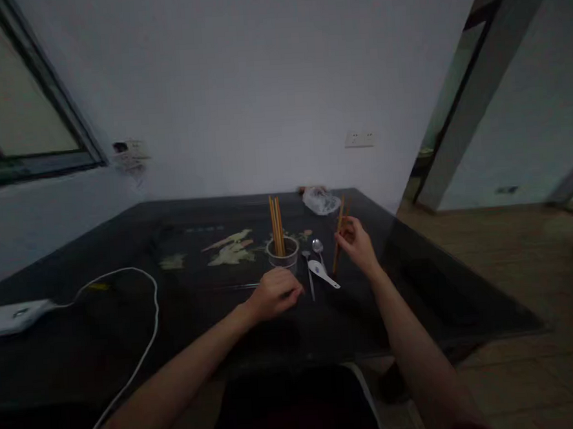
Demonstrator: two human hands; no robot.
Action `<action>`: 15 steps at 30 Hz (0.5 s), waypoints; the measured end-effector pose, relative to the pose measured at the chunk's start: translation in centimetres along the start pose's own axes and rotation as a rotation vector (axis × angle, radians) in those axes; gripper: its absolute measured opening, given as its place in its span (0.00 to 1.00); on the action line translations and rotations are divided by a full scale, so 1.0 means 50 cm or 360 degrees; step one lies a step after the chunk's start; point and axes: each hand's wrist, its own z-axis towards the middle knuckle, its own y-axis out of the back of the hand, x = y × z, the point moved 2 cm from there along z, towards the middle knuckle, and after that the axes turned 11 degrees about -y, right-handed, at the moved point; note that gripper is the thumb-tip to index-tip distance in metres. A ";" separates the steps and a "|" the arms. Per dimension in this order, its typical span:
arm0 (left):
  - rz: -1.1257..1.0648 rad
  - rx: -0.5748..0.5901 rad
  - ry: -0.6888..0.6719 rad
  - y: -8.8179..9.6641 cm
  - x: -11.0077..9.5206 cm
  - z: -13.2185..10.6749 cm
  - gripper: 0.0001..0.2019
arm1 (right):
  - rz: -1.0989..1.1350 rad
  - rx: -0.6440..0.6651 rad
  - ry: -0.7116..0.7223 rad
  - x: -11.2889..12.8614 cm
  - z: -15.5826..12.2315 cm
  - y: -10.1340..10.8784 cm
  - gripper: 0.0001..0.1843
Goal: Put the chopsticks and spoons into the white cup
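Note:
My right hand (356, 242) pinches wooden chopsticks (338, 240), held nearly upright over the right part of the dark table (186, 324). My left hand (276, 294) is loosely curled in front of a clear cup (283, 261), and no object shows in its fingers. Whether it touches the cup I cannot tell. Several more chopsticks (276, 225) stand in the cup. Between the cup and my right hand lie a white spoon (323, 274) with a blue mark, a metal spoon (317, 246) and another thin metal utensil with a long handle (311, 281).
A crumpled clear plastic bag (320, 201) lies at the back of the table by the wall. On the left, a white power strip (18, 317) trails a white cable (154, 300) across the table. A flat dark object (439, 289) is faintly visible on the right.

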 end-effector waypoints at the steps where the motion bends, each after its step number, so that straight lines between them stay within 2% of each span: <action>1: 0.0092 -0.0174 0.0117 0.016 0.008 -0.001 0.08 | -0.0024 0.0026 0.0000 -0.002 0.001 0.000 0.23; 4: 0.0212 -0.0580 0.0522 0.049 0.043 -0.011 0.07 | -0.0075 0.0073 -0.0011 -0.005 0.005 0.002 0.16; 6: 0.0190 -0.0769 0.0859 0.050 0.081 -0.029 0.15 | -0.0092 0.0077 -0.0030 -0.005 0.006 0.005 0.15; 8: -0.0024 -0.0831 0.1159 0.033 0.121 -0.052 0.27 | -0.0093 0.0071 -0.0045 -0.004 0.007 0.008 0.16; 10: -0.0288 -0.0796 0.1377 0.006 0.152 -0.074 0.39 | -0.0095 0.0058 -0.0060 -0.005 0.008 0.011 0.17; 13: -0.0606 -0.0711 0.1389 -0.032 0.170 -0.092 0.51 | -0.0114 0.0000 -0.0080 -0.011 0.009 0.016 0.18; 15: -0.0731 -0.0688 0.1320 -0.048 0.168 -0.096 0.55 | -0.0152 -0.0063 -0.0076 -0.015 0.010 0.019 0.19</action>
